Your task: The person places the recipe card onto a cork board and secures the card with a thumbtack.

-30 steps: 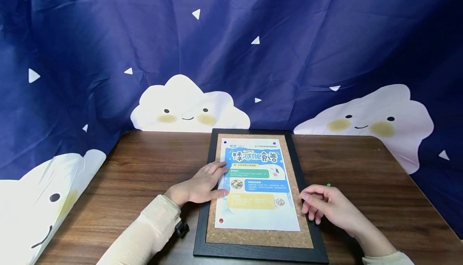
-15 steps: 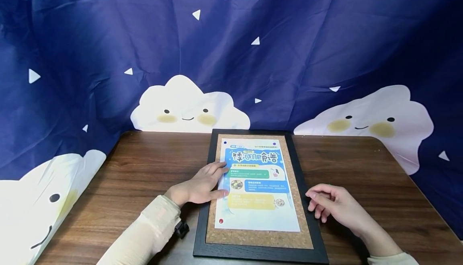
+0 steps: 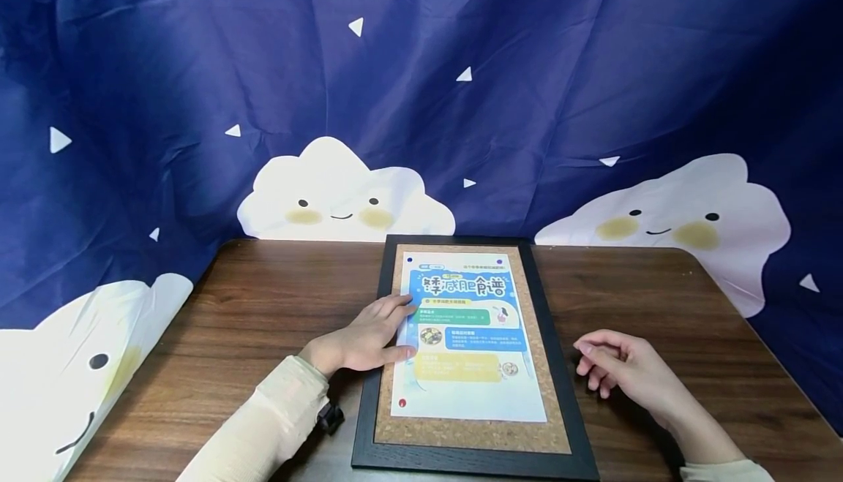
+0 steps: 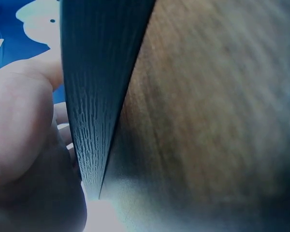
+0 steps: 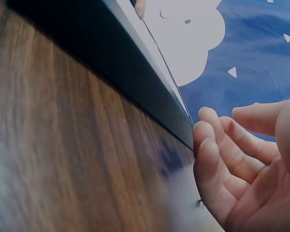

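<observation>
A black-framed corkboard (image 3: 473,434) lies on the table in the head view. On it is a printed sheet (image 3: 467,398) with coloured text blocks. A blue pushpin (image 3: 410,260), a purple pushpin (image 3: 499,262) and a red pushpin (image 3: 402,403) sit at three of the sheet's corners. My left hand (image 3: 365,337) rests across the board's left edge, fingers on the sheet. Just right of the board, my right hand (image 3: 628,372) hovers with loosely bent fingers. The right wrist view shows its thumb (image 5: 261,118) apart from the fingers and nothing between them.
The brown wooden table (image 3: 263,299) extends on both sides of the board. Behind it hangs a dark blue curtain (image 3: 421,87) with white clouds and triangles. A small dark speck (image 5: 201,203) shows by my right hand, too small to identify.
My right hand has moved right, from over the board's right edge to beside it. A small green thing seen behind that hand earlier is out of sight now. My left hand stays put.
</observation>
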Available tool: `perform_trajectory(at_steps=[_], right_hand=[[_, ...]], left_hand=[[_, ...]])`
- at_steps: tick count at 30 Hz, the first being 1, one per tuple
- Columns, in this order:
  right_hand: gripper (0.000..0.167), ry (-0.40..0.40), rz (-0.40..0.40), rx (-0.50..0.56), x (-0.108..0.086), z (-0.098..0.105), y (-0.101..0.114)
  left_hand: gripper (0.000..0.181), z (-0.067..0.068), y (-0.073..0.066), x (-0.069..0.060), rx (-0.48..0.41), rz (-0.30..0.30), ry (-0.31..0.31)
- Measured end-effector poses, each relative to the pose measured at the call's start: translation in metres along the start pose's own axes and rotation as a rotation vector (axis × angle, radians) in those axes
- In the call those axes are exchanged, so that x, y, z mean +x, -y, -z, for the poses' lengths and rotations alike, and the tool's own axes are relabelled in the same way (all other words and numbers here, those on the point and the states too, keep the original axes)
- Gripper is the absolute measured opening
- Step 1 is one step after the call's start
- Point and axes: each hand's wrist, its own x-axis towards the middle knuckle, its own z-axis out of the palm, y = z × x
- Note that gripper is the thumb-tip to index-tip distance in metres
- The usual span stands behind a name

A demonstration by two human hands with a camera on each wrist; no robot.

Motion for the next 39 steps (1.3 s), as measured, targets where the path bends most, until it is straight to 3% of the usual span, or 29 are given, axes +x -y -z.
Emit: perform_trajectory(at_steps=[5, 15, 28, 39], right_hand=[[0.034, -0.069, -0.053, -0.008, 0.0, 0.004, -0.003], [0.036, -0.143, -0.072, -0.013, 0.001, 0.012, -0.011], [0.053, -0.12, -0.203, -0.001, 0.009, 0.021, -0.018], [0.035, -0.132, -0.259, -0.011, 0.017, 0.023, -0.014]], left_hand=[[0.075, 0.0, 0.0, 0.0, -0.003, 0.001, 0.003], [0.075, 0.0, -0.001, 0.0, 0.0, 0.005, -0.002], [0.075, 0.0, -0.001, -0.001, -0.017, 0.002, 0.006], [0.074, 0.001, -0.001, -0.001, -0.013, -0.01, -0.005]])
